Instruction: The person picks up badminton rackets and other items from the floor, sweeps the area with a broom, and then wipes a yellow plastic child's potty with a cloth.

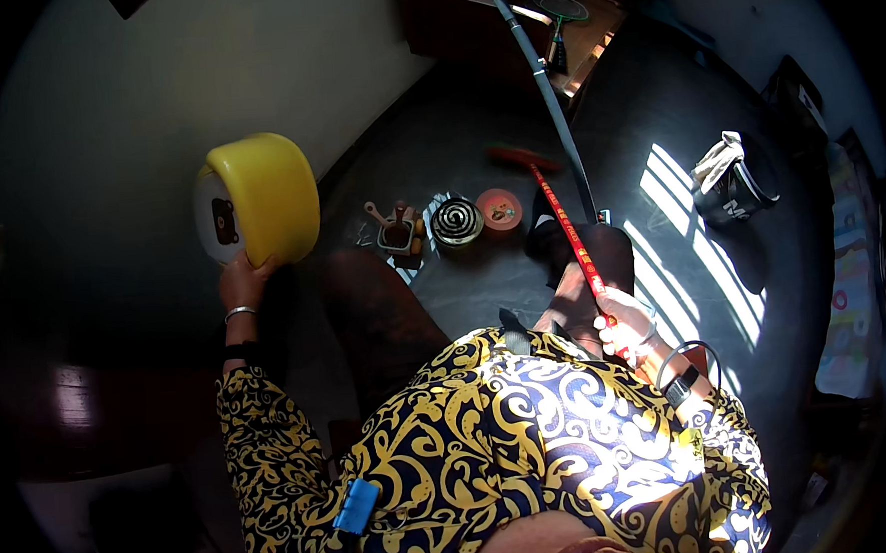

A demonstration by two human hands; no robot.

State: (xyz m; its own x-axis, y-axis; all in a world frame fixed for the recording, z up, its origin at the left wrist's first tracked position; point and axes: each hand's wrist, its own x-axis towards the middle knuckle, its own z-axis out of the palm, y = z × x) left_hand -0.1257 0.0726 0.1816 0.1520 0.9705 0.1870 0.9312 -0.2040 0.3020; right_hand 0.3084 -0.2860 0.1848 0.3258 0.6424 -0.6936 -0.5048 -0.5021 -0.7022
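Observation:
My left hand (244,287) grips the lower edge of a yellow plastic stool (277,199), lifted off the floor and tipped sideways. Its pale face, with a brown bear picture, is turned to the left. In my right hand (629,319) is the red printed handle (567,229) of a long tool, slanting away from my body. At its far end a red crosswise head (523,158) lies over the dark floor, too blurred to tell whether it is a brush or a wiper. Both my hands are closed around what they hold.
Ahead on the floor are a toy truck (399,234), a round spiral-patterned object (457,220) and a pink round dish (499,209). A grey pole (541,76) slants up from near my knee. A black bin (732,194) with cloth stands right. A badminton racket (562,16) lies on wooden furniture (593,22).

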